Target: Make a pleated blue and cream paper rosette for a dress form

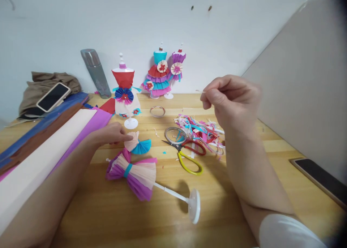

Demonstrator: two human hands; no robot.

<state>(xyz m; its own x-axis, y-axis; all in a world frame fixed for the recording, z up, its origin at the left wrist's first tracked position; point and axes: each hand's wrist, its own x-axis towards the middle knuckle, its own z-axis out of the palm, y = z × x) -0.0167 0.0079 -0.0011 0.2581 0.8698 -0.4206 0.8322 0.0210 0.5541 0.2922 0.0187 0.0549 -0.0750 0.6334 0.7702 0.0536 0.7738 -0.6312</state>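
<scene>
Left hand (112,133) pins the paper fan (137,143); right hand (230,100) pinches a thread (200,91).

From my seat I see two bare forearms and two bare hands, the left hand (110,133) and the right hand (233,100), with no gloves, rings, watch or bracelet on either. At my right elbow a short white fabric sleeve (287,231) ends in a smooth rounded edge. My left arm shows no sleeve within view.
</scene>
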